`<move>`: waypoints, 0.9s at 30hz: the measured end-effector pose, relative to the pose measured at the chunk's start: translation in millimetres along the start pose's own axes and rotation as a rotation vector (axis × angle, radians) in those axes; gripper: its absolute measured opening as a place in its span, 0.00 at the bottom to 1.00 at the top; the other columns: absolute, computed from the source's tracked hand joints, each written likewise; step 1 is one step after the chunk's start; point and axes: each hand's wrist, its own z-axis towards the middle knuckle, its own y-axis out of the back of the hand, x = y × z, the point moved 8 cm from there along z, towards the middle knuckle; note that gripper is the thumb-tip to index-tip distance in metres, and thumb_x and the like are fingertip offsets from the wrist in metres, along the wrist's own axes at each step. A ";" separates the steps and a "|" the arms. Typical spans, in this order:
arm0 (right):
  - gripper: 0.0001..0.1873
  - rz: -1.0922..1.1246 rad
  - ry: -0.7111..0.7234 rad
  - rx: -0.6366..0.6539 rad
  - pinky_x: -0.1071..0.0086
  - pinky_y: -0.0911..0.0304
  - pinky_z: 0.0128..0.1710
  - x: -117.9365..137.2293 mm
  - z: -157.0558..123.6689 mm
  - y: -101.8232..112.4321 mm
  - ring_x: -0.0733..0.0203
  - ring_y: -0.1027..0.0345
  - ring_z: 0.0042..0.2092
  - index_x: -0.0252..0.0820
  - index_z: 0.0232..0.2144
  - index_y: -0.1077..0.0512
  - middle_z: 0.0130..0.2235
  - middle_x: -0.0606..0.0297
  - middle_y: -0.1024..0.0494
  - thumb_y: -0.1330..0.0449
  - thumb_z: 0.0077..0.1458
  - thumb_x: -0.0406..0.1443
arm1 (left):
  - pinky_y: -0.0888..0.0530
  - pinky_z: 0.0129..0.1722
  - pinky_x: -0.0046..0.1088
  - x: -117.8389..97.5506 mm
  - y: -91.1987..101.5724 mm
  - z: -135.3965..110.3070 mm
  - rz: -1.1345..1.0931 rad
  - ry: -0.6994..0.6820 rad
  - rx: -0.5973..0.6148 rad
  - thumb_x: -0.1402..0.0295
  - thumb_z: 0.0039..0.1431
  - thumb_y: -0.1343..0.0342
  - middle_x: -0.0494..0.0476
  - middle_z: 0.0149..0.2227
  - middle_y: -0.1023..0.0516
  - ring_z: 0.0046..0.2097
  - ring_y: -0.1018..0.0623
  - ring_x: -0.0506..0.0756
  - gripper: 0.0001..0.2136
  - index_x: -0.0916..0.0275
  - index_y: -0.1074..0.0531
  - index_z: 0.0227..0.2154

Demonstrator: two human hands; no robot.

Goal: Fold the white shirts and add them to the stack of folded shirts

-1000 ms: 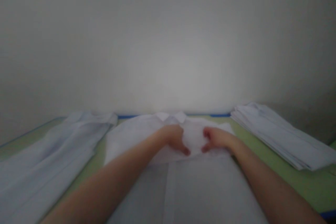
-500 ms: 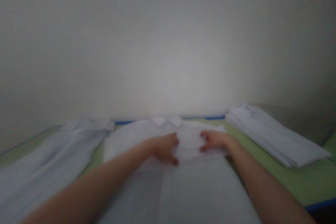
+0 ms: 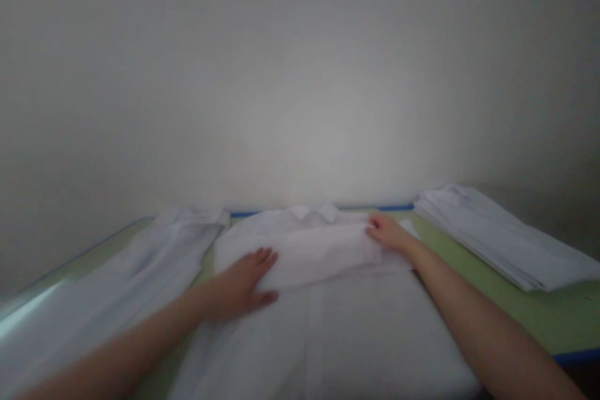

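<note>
A white collared shirt (image 3: pixel 365 319) lies spread in front of me, its collar (image 3: pixel 314 212) at the far end. Across its chest runs a sleeve (image 3: pixel 323 250), laid sideways below the collar. My left hand (image 3: pixel 244 284) rests on the left part of the shirt, palm down with fingers apart. At the sleeve's right end, my right hand (image 3: pixel 387 232) has its fingers closed on the cloth. The picture is dim and a little blurred, so fine folds are hard to make out.
Another white garment (image 3: pixel 140 275) lies loosely to the left. A stack of folded white clothes (image 3: pixel 501 237) is on the right. The green table (image 3: pixel 529 319) has a blue edge and stands against a pale wall (image 3: pixel 300 87).
My left hand has moved left and flattened on the shirt. My right hand has closed on the sleeve's end, and the sleeve now lies straighter across the chest. The view has shifted slightly.
</note>
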 end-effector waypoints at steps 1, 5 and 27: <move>0.10 0.034 -0.020 -0.037 0.73 0.51 0.26 -2.4 0.2 3.2 0.66 0.44 0.28 0.40 0.24 0.39 0.25 0.69 0.37 0.48 0.49 0.40 | 0.53 0.63 0.39 4.0 0.7 -8.9 0.006 0.013 -0.010 0.43 0.56 0.59 0.61 0.66 0.60 0.66 0.55 0.62 0.39 0.61 0.57 0.64; 0.11 0.473 -0.200 -0.112 0.73 0.48 0.25 -15.8 -3.2 2.7 0.65 0.42 0.28 0.40 0.28 0.39 0.26 0.69 0.36 0.45 0.47 0.42 | 0.49 0.62 0.37 24.3 5.2 -42.2 0.028 0.100 -0.054 0.49 0.60 0.62 0.58 0.65 0.55 0.65 0.48 0.60 0.33 0.60 0.54 0.64; 0.17 1.271 0.170 0.222 0.68 0.34 0.33 223.3 48.9 -14.9 0.64 0.30 0.33 0.43 0.38 0.38 0.32 0.66 0.27 0.44 0.52 0.47 | 0.29 0.40 0.32 8.2 155.6 -1.4 -0.361 0.236 -0.828 0.62 0.54 0.53 0.57 0.36 0.23 0.39 0.25 0.58 0.15 0.63 0.28 0.40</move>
